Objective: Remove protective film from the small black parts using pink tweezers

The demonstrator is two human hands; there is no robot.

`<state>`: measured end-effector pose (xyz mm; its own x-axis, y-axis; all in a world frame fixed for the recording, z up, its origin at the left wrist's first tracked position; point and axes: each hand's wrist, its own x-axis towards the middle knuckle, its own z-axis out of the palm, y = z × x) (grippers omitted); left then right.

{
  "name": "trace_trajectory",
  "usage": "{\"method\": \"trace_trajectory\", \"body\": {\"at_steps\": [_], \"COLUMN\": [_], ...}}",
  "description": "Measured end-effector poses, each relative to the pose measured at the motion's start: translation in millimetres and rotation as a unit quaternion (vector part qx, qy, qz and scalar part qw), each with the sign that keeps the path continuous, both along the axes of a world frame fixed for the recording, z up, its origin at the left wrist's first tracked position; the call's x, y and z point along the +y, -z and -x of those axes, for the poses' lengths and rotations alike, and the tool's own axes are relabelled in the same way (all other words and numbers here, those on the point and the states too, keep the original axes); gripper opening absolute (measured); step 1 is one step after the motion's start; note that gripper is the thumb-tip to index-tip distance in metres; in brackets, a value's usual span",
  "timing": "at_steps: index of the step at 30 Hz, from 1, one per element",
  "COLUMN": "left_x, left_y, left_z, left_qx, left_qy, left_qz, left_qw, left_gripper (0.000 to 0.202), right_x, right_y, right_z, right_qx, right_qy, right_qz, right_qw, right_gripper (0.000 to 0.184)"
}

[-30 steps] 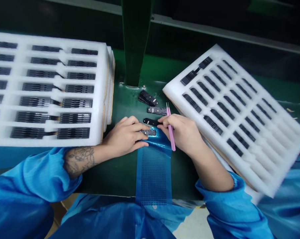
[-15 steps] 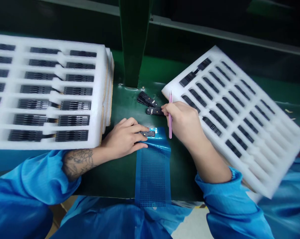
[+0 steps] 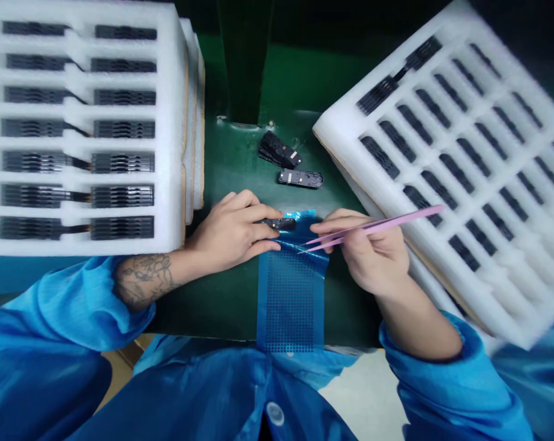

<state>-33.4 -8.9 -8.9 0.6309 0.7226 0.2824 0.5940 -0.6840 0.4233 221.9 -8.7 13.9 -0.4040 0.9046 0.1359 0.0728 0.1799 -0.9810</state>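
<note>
My left hand (image 3: 240,229) has its fingers over a slim black plastic part (image 3: 287,224) at the top of a blue film sheet (image 3: 290,300). Part of that piece is hidden under the fingers. Pink tweezers (image 3: 373,228) are in my right hand (image 3: 371,251), their tips pointing left, over or close to the film's fold. Small dark dots in a grid cover the film. Beyond my hands lies a similar single black part (image 3: 301,178), just in front of a fanned pile of black parts (image 3: 277,150).
On the left, stacked white foam trays (image 3: 171,128) hold rows of black parts. A tilted white foam tray (image 3: 336,119) on the right holds more, with vacant slots at its lower right. A green post (image 3: 244,61) rises behind the green table (image 3: 212,309).
My right hand has left the single black part and come nearer the film. The tweezers have swung from upright to pointing left. The view has shifted, while my left hand stays on its part.
</note>
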Motion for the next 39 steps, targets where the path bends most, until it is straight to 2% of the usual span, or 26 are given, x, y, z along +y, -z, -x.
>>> {"method": "trace_trajectory", "body": {"at_steps": [2, 3, 8, 19, 39], "left_x": [0.0, 0.1, 0.6, 0.9, 0.2], "left_y": [-1.0, -1.5, -2.3, -1.2, -0.8], "left_z": [-0.2, -0.3, -0.3, -0.3, -0.5], "left_qx": [0.002, 0.003, 0.005, 0.007, 0.010], "left_qy": [0.000, 0.000, 0.001, 0.004, 0.006], "left_qz": [0.004, 0.006, 0.012, 0.000, 0.004], "left_qw": [1.000, 1.000, 1.000, 1.000, 1.000], "left_gripper": [0.024, 0.023, 0.021, 0.024, 0.024], "right_x": [1.3, 2.9, 10.0, 3.6, 3.6], "right_y": [3.3, 4.2, 5.7, 10.8, 9.8], "right_z": [3.7, 5.6, 6.5, 10.9, 12.7], "right_qx": [0.004, 0.006, 0.006, -0.025, -0.049], "right_qy": [0.009, 0.017, 0.042, 0.095, 0.095], "right_qz": [0.045, 0.069, 0.155, 0.069, 0.056], "right_qw": [0.999, 0.997, 0.987, 0.993, 0.993], "right_gripper": [0.015, 0.014, 0.026, 0.011, 0.009]}}
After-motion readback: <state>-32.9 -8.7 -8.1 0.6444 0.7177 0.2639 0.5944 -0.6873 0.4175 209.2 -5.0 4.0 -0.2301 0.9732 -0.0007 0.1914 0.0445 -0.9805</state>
